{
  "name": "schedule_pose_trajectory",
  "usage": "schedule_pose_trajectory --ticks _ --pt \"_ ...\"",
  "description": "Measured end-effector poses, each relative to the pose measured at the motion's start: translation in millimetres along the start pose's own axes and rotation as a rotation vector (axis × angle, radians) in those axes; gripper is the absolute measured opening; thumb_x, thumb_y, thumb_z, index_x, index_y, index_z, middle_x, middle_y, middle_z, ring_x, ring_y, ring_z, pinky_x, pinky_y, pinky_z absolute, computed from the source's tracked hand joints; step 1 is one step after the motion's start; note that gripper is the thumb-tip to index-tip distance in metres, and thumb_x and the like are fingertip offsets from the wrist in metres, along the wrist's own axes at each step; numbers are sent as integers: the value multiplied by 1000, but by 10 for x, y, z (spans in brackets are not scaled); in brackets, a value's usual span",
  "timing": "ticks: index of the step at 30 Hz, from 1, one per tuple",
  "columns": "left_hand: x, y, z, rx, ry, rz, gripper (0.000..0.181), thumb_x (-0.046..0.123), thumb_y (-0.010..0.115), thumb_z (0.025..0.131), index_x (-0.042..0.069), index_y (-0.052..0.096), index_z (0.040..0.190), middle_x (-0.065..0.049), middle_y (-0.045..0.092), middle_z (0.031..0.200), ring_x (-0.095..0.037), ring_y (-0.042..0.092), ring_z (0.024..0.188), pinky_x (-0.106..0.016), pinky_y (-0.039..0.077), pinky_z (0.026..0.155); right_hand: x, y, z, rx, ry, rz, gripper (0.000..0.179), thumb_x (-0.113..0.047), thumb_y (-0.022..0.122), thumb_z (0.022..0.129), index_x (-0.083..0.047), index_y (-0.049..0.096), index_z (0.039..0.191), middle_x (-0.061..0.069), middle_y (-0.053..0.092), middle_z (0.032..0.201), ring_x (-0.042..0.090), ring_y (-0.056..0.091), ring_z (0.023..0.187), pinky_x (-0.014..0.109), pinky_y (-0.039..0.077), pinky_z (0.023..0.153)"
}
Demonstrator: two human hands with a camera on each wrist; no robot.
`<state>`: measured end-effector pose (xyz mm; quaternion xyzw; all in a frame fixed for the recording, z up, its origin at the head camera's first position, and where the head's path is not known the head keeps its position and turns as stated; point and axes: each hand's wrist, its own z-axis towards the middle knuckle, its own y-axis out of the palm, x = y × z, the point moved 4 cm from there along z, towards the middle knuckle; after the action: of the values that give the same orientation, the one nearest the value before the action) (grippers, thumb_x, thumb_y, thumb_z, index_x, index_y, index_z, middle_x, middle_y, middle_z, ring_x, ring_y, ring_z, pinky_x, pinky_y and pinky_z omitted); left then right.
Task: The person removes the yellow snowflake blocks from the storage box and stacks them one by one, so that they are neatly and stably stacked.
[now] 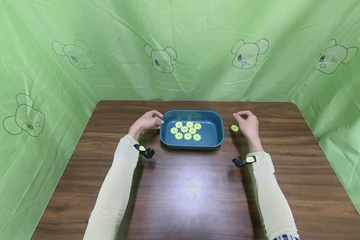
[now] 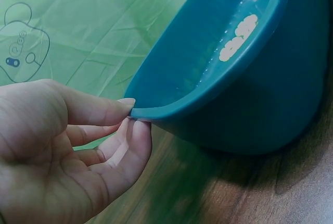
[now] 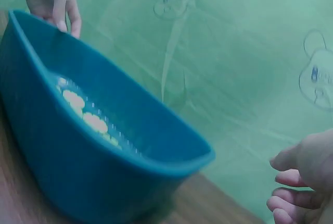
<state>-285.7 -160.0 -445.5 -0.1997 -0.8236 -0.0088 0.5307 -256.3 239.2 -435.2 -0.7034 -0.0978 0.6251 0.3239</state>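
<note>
A blue rectangular basin (image 1: 192,146) stands on the table, with several yellow-green flower-shaped discs (image 1: 187,136) lying on its floor. My left hand (image 1: 147,122) pinches the basin's left rim; in the left wrist view the thumb (image 2: 104,110) is on top of the rim and curled fingers are below it. To the right of the basin is my right hand (image 1: 248,125), its fingers loosely bent. In the right wrist view, a gap shows between the thumb and fingers (image 3: 294,198), with nothing held. One single flower-shaped disc (image 1: 234,128) appears beside this hand, outside the basin.
The brown wooden table (image 1: 192,200) reaches back to a green curtain (image 1: 198,76) printed with bear outlines, which also hangs at both sides. A small black wrist camera (image 1: 146,152) sits on the left sleeve, another wrist camera (image 1: 241,161) on the right.
</note>
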Motion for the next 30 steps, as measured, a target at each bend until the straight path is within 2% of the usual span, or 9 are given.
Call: schedule_pose_trajectory --ticks 4,6,11,13,17,24,30 --pt "6 0 1 -8 -8 -6 42 1 56 92 -3 39 131 -11 52 102 -18 55 85 -47 45 101 -160 16 -33 -27 -26 66 39 -38 64 90 -6 64 112 7 62 103 14 54 91 23 42 77" --pt "28 5 -17 -14 -13 -3 43 1 56 92 -3 39 131 -12 52 103 -18 55 85 -43 48 97 -241 26 -58 -41 -40 93 39 -38 66 89 -6 64 112 5 62 102 11 53 89 22 42 76" --pt "33 8 -23 -4 -7 6 40 1 56 92 -2 40 129 -12 52 102 -17 56 82 -43 49 96 -420 79 -105 -73 -87 131 39 -38 67 88 -7 63 113 5 62 104 11 54 92 22 42 76" --pt "8 4 0 2 -2 7 39 1 57 92 -1 41 128 -11 53 101 -16 56 80 -46 47 98 -464 124 -107 -81 -117 126 39 -38 67 88 -8 63 112 8 63 106 13 54 93 23 42 76" --pt "1 -1 9 5 0 6 39 0 57 92 -2 41 127 -9 52 97 -14 56 78 -44 49 96 -528 242 -121 -111 -169 120 38 -38 68 88 -8 64 111 10 65 106 15 58 94 22 43 76" --pt "-1 -5 7 6 -4 9 40 1 58 92 -2 41 128 -8 52 95 -13 56 78 -42 50 94 -590 462 -202 -201 -214 119 36 -36 69 87 -9 64 111 10 65 105 21 60 95 25 46 77" --pt "-2 -3 7 5 2 14 39 1 57 92 -2 41 127 -9 53 97 -14 56 78 -45 49 96 -622 648 -270 -265 -274 38 34 -33 69 88 -8 63 110 10 64 101 23 59 91 29 46 73"
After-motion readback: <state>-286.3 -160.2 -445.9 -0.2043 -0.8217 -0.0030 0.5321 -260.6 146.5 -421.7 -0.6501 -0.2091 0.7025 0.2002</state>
